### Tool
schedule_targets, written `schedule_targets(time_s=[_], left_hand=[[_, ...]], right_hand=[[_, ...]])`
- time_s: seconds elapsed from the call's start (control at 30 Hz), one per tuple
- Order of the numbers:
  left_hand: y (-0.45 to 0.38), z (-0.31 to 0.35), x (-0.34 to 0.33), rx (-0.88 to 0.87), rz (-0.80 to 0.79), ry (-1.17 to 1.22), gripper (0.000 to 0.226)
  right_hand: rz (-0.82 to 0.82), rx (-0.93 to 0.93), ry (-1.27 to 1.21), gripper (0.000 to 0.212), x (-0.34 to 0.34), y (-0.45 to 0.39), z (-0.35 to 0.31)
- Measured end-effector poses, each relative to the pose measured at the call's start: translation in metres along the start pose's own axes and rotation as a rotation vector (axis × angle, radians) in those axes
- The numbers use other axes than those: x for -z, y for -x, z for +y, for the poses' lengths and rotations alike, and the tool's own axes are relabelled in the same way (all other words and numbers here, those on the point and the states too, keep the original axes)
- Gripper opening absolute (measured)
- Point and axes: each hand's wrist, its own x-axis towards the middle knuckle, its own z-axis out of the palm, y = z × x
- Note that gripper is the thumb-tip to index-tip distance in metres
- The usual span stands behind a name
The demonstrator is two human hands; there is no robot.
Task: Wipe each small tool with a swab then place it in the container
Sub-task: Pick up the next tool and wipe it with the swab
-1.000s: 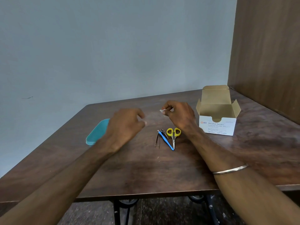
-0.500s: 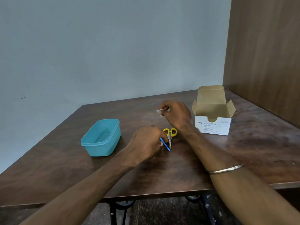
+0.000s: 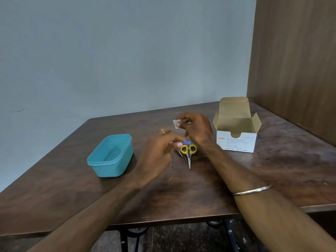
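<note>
My right hand point(image 3: 195, 129) pinches a small white swab point(image 3: 175, 123) above the middle of the table. Just below it, my left hand point(image 3: 160, 153) is blurred and grips a blue-handled tool point(image 3: 186, 143), lifted off the table with the blue end pointing right. Yellow-handled scissors point(image 3: 189, 151) lie on the wooden table point(image 3: 200, 193) under both hands, blades toward me. Thin metal tweezers point(image 3: 172, 160) lie beside them, partly hidden by my left hand. The teal container point(image 3: 111, 155) stands open to the left.
An open white box of alcohol swabs point(image 3: 236, 137) stands at the right of the table, near a wooden side panel point(image 3: 294, 60). A grey wall runs behind the table. The table's front edge is close to me.
My left hand came down from near the container onto the tools, took hold of the blue-handled tool and lifted it. My right hand stayed raised, holding the swab.
</note>
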Motion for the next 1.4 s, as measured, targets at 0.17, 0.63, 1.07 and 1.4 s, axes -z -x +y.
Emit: schedule_targets(time_s=[0.17, 0.63, 1.07, 1.4], left_hand=[[-0.028, 0.000, 0.012, 0.379, 0.240, 0.372, 0.014], [-0.057, -0.055, -0.009, 0.717, 0.437, 0.827, 0.011], [-0.057, -0.070, -0.006, 0.810, 0.468, 0.974, 0.012], [-0.056, -0.068, -0.005, 0.805, 0.475, 0.955, 0.014]], right_hand=[[0.010, -0.087, -0.206, 0.006, -0.005, -0.001, -0.003], [-0.143, -0.192, -0.188, 0.006, -0.005, 0.004, -0.009], [-0.259, -0.243, -0.168, 0.024, -0.007, 0.003, -0.016], [-0.347, -0.209, -0.211, 0.015, -0.003, 0.006, -0.015]])
